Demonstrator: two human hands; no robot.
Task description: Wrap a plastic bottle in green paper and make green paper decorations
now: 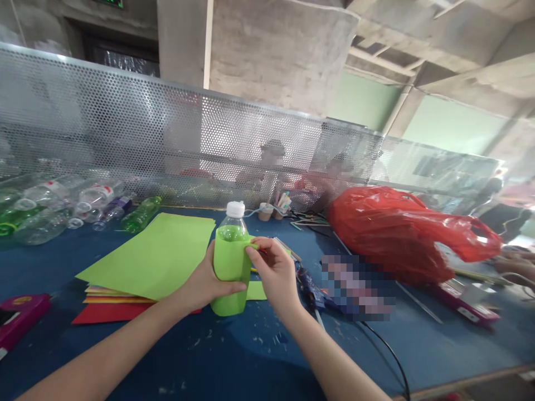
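A clear plastic bottle (236,224) with a white cap stands upright in front of me, with a sheet of light green paper (229,262) wrapped around its body. My left hand (209,281) is closed around the wrapped bottle from the left, thumb across its front. On the other side my right hand (273,264) pinches the free edge of the green paper between thumb and fingertips. A small green paper strip (256,290) lies on the table just behind and right of the bottle.
At left lies a stack of coloured paper (167,250), green on top. Empty plastic bottles (83,203) lie behind it. A magenta tool (25,317) is at far left. On the right are a blue glue gun (317,292) with a black cord and a red plastic bag (388,234).
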